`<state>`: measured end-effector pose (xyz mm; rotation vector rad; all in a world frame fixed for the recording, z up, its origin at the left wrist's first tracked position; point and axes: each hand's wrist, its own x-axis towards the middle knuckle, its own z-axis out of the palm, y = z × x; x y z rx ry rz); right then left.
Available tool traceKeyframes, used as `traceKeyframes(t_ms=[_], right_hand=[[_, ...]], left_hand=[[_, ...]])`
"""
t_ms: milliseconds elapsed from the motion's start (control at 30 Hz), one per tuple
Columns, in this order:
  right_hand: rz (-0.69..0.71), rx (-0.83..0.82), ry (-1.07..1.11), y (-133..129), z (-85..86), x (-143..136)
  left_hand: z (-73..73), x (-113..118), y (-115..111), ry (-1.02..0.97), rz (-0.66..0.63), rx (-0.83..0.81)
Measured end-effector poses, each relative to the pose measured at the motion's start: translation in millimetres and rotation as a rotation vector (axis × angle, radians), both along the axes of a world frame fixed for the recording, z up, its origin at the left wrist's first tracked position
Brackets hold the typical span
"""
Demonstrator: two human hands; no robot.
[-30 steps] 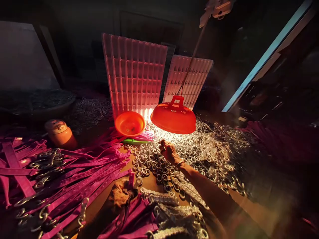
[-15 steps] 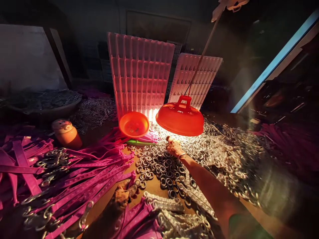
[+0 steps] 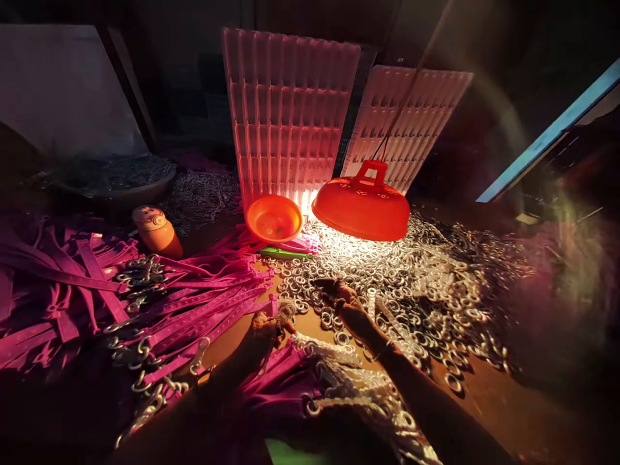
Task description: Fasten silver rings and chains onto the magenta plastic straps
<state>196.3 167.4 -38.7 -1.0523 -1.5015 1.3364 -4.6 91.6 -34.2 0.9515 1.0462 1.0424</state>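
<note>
My left hand (image 3: 265,326) is closed low over the table, with the tip of a pink strap (image 3: 273,302) standing up by its fingers. To its right, my right hand (image 3: 341,300) hovers at the near edge of a heap of metal rings (image 3: 334,258), its fingers bent together and pointing left. Shadow hides what those fingers pinch. Below and between both hands lies a bundle of pink straps (image 3: 290,374) beside pale chain-like pieces (image 3: 358,381). More pink straps (image 3: 208,303) with metal clasps (image 3: 145,278) are spread to the left of my left hand.
A red lamp shade (image 3: 361,206) hangs low over the rings. Behind stand two ribbed plastic trays (image 3: 290,116). An orange bowl (image 3: 274,218) and a green tool (image 3: 285,252) lie near the heap. An orange bottle (image 3: 157,232) stands left; a basin (image 3: 140,187) holds metal parts.
My right hand has drawn back from under the lamp toward my left hand. My left hand stays closed near the strap bundle. The camera view has shifted, tilting down.
</note>
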Motion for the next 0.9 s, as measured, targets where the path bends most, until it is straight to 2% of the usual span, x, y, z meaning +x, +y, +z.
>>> traceKeyframes(t_ms=[200, 367, 433, 500, 600, 733, 800, 900], right_hand=[[0.146, 0.004, 0.015, -23, -0.8, -33], [0.277, 0.157, -0.149, -29, 2.1, -46], [0.287, 0.198, -0.162, -28, -1.4, -48], [0.269, 0.137, -0.123, -25, -7.6, -47], [0.217, -0.085, -0.039, -18, -16.7, -42], [0.168, -0.3, 0.055, -13, -19.0, -41], [0.16, -0.332, 0.065, -14, -17.0, -43], [0.156, -0.28, 0.034, -18, -16.0, -49]], left_hand=[[12.8, -2, 2, -0.068, 0.036, -0.025], [3.2, -7, 4, -0.026, 0.074, 0.019], [2.8, -6, 3, -0.033, 0.089, -0.021], [6.6, -5, 2, -0.038, 0.11, -0.083], [10.4, -5, 1, 0.039, 0.169, -0.106], [-3.8, -11, 3, 0.087, 0.13, 0.043], [-13.7, -12, 4, 0.042, 0.122, 0.07], [-21.0, -8, 5, 0.021, 0.156, 0.006]])
